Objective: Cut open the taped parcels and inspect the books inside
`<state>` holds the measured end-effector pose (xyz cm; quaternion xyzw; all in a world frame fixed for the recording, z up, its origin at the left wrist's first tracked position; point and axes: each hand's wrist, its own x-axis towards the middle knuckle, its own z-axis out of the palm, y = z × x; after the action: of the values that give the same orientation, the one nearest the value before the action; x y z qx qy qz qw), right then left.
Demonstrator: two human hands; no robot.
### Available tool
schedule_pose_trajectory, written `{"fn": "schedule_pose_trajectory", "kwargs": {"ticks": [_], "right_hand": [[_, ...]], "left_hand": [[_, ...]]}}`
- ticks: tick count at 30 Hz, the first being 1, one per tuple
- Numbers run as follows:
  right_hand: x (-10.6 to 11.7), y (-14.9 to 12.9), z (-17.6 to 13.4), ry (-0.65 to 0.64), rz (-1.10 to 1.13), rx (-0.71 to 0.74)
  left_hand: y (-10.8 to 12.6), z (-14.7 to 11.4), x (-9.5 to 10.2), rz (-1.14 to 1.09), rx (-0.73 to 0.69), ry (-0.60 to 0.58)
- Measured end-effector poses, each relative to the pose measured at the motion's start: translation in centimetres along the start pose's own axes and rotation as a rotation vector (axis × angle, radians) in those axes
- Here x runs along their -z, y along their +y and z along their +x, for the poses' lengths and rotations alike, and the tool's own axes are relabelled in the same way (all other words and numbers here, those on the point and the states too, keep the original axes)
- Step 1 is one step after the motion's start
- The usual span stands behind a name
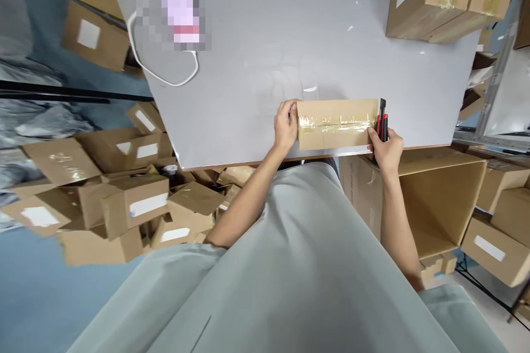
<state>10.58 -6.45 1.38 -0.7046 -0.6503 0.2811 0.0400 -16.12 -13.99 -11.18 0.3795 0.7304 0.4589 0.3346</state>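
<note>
A long brown cardboard box runs left to right at the flat grey tabletop's near edge. The left hand grips its left end; the right hand, at its right end, grips a red-and-black cutter.

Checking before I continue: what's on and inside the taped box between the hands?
Glossy packing tape runs lengthwise across the upper face of the cardboard box; the right hand, holding a utility knife, touches its right end. Closed cardboard hides any contents.

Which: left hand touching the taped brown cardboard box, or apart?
Touching. The head view shows the left hand against the left end of the taped brown cardboard box, no gap between them.
</note>
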Motion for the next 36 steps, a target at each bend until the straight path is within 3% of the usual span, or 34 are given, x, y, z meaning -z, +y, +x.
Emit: {"fn": "schedule_pose_trajectory", "kwargs": {"ticks": [3, 6, 11, 15, 18, 25, 36], "right_hand": [[0.8, 0.3, 0.4, 0.09, -0.061, 0.018], [2.1, -0.8, 0.0, 0.123, -0.125, 0.099], [4.3, -5.3, -1.1, -0.175, -0.272, 0.372], [4.5, -9.4, -1.3, -0.459, -0.502, 0.628], [3.9, -11.8, -1.1, -0.575, -0.698, 0.725], [3.0, -15.4, 0.1, -0.674, -0.97, 0.791], [2.2, -16.4, 0.6, -0.735, -1.032, 0.788]], "left_hand": [[0.1, -0.2, 0.9, 0.005, 0.025, -0.043], [1.3, -1.1, 3.7, -0.006, 0.032, -0.083], [3.7, -2.5, 6.9, 0.056, -0.036, -0.273], [3.3, -2.9, 6.7, 0.086, -0.088, -0.345], [2.5, -3.3, 6.3, 0.066, -0.088, -0.367], [2.4, -3.8, 6.0, 0.023, -0.046, -0.371], [2.0, -3.6, 5.8, -0.037, -0.015, -0.382]]}}
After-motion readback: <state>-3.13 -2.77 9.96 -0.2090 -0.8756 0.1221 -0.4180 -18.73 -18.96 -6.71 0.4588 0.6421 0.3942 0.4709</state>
